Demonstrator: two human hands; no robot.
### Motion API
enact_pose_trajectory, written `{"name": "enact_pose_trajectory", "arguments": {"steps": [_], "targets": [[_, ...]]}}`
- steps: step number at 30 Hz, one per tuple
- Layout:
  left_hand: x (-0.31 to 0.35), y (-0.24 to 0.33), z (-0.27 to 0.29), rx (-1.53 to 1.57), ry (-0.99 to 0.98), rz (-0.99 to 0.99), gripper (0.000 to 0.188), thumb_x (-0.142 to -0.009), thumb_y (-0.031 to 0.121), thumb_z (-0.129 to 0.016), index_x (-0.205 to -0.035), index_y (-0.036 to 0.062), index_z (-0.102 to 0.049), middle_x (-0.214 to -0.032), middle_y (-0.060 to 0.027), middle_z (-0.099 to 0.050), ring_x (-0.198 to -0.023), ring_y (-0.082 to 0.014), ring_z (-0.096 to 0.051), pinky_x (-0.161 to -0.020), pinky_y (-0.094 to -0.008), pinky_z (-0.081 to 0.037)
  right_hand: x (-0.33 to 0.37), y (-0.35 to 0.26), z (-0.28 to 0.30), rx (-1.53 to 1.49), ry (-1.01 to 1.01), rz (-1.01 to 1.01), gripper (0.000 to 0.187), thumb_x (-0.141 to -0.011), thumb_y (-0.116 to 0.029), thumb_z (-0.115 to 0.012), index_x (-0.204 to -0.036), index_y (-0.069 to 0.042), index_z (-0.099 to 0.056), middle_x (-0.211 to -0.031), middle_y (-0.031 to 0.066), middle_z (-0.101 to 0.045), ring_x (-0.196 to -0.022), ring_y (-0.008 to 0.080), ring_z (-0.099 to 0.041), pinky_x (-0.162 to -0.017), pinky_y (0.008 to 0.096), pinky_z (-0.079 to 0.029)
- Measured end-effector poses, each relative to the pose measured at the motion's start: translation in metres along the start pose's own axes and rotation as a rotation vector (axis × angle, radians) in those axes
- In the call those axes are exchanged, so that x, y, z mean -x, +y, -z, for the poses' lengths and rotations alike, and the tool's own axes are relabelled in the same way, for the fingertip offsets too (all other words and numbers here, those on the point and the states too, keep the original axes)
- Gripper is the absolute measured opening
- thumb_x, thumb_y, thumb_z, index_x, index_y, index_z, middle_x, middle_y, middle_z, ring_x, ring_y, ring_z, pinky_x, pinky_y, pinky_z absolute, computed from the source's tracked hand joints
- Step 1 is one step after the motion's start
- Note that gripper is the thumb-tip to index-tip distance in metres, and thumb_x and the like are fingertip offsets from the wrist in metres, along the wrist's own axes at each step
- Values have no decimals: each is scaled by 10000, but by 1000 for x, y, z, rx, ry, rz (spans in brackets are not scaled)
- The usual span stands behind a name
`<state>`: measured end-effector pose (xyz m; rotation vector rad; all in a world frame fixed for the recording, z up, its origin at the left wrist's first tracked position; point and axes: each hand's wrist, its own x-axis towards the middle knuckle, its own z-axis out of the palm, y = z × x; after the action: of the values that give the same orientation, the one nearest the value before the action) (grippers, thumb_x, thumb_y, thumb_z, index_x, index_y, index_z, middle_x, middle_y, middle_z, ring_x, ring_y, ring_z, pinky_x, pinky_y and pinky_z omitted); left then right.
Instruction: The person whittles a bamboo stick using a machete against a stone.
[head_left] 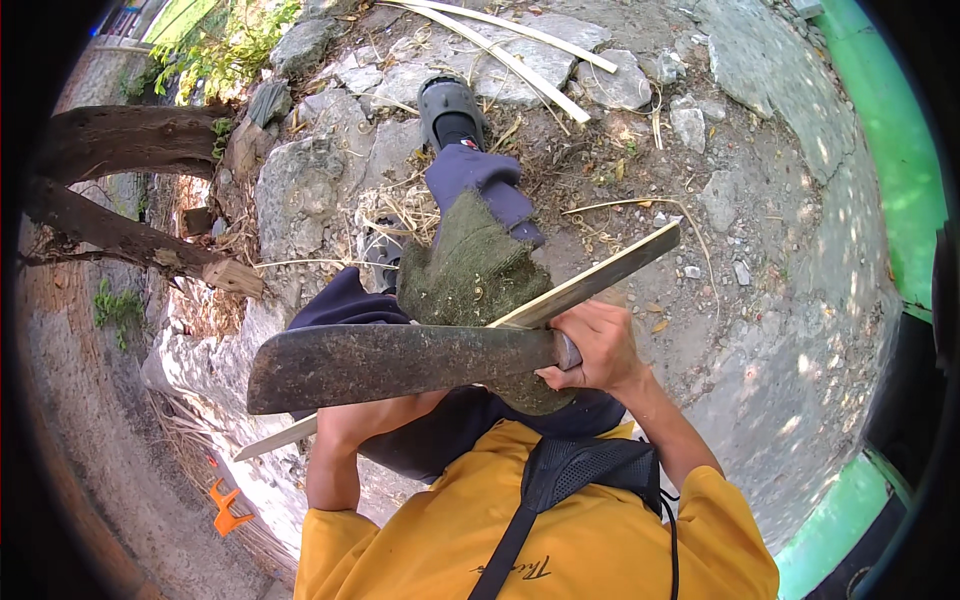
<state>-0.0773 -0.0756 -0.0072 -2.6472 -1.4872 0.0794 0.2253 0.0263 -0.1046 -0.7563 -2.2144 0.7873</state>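
Observation:
My right hand (602, 345) is closed round the short handle of a machete (390, 365). Its broad, dark, worn blade points left across my lap. Behind the blade, a split bamboo slat (610, 272) runs slantwise from lower left to upper right, pale along one edge and dark on its face. The slat's upper part lies close to my right-hand fingers; whether they touch it, I cannot tell. My left hand (385, 412) is under the blade beside the slat, with its fingers hidden. A rough olive-green cloth (475, 265) covers my leg beneath the slat.
Long pale strips (510, 60) lie on the stones ahead of my shoe (452, 105). Dry shavings (410, 215) litter the rocky ground. At left are weathered logs (140, 235) and an orange plastic object (228, 508). A green surface (885, 140) borders the right side.

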Motion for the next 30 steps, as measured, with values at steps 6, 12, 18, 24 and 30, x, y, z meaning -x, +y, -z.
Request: {"name": "enact_pose_trajectory", "arguments": {"steps": [6,12,18,24,30], "targets": [[-16,-4,11,40,17,-30,316,-987,428,-720,-1205,198,-736,-1074,-30,-700,-980,-272,-693,-824,-429,-568,-3,-4,0,75,29,5,673,-836,-675,-758,-915,-9,-708,-828,87,-690,-688,286,-688,-628,386,-534],[-23,-1,14,408,-96,223,305,-937,357,-801,-1128,120,-784,-948,-77,-754,-817,-292,-714,-737,-414,-556,-5,-8,-1,147,33,6,680,-853,-692,-731,-919,-15,-701,-810,80,-649,-689,265,-672,-620,377,-510],[-31,-2,21,526,-133,286,292,-938,328,-796,-1141,117,-785,-986,-104,-772,-849,-316,-732,-744,-431,-562,-8,-12,1,233,30,12,662,-850,-678,-738,-944,-24,-701,-826,78,-638,-730,255,-676,-647,375,-513],[-26,0,13,511,-59,281,281,-949,339,-779,-1122,118,-787,-951,-94,-765,-815,-316,-722,-737,-426,-561,-11,-10,1,203,42,27,637,-840,-658,-761,-923,-29,-705,-832,79,-661,-724,258,-678,-656,378,-523],[-20,-1,12,96,182,79,215,-932,299,-789,-1117,189,-784,-979,-13,-710,-838,-208,-692,-713,-363,-539,-5,-1,-1,90,75,71,606,-807,-626,-806,-906,-35,-713,-837,88,-706,-693,277,-689,-639,372,-541]]}}
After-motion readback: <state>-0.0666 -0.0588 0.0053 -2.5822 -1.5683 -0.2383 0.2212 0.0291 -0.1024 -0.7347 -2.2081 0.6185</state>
